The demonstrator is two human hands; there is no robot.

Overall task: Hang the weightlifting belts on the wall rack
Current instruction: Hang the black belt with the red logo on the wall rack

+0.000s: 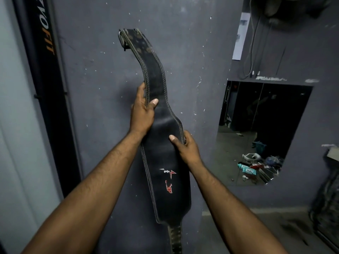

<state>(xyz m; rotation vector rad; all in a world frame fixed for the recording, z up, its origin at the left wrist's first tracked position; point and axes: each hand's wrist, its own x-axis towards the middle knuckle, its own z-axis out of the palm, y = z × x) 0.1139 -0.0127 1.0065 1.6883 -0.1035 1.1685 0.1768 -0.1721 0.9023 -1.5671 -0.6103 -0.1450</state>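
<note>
Grey wall (192,52), black belt (165,180) against it, buckle end at a hook (124,45).
Left hand (142,114) and right hand (187,146) each clasp a belt edge, thumbs across its face.

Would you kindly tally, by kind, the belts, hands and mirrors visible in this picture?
Weightlifting belt: 1
Hands: 2, left hand and right hand, both gripping the belt
Wall mirror: 1
Total: 4

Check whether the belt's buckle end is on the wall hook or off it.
On it, apparently: the buckle of the belt loops over the hook; left hand and right hand hold it.
</note>
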